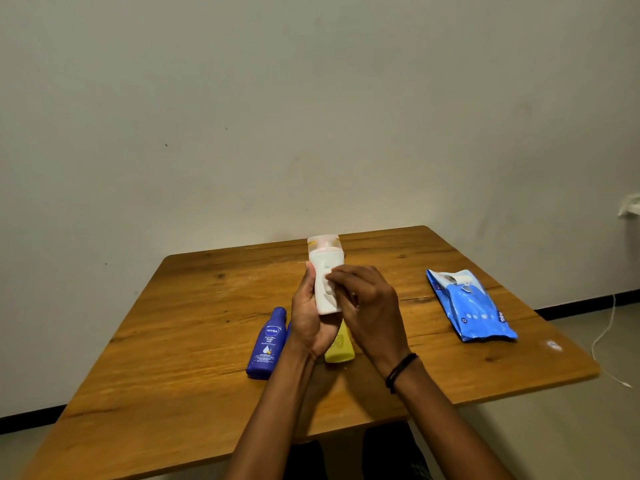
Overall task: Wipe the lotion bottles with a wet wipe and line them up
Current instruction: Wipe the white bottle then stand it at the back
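A white bottle [325,278] is held above the table [180,341] centre by the left hand [310,317]; a wipe [329,289] is pressed on it by the right hand [367,303]. Three bottles are counted: blue bottle [266,344] and yellow bottle [340,348] lie near, one wipes pack [469,306] right. Bare wood is left toward the edges.

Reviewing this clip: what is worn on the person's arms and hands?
Both forearms are bare, with no sleeves or gloves in view. The right wrist carries a thin black band, apparently doubled. The left hand and right hand show no clear rings or markings.

Head view, down onto table [194,327]
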